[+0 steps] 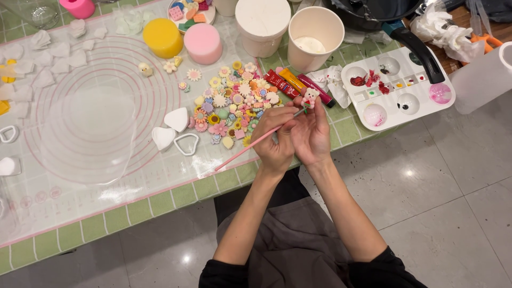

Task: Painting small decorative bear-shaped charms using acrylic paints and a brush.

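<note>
Pink and thin, the paintbrush [250, 146] lies gripped in the left hand [274, 138], fingers curled shut around its upper part like a pen. Its long axis runs on a slant: the handle end points down and toward the person's left, out over the table's [160, 200] near edge, and the tip rises toward the right, meeting the small white figurine [310, 97]. That figurine, white with red touches, is pinched at the fingertips of the right hand [311, 133], which stands palm toward the person, fingers upward, raised just above the table's near edge. Both hands press close together, knuckles touching, with the forearms coming up from the lap and converging at the wrists.

Just beyond the hands lie paint tubes [290, 82], red, orange and magenta, side by side and slanted. To their left a heap of small pastel flower charms [234, 101] spreads over the clear mat [85, 122]. A white paint palette [397, 88] with red and pink dabs sits to the right, near the table's corner. Behind stands a white paper cup [315, 37], and further left a yellow sponge [162, 37] and a pink sponge [202, 44].
</note>
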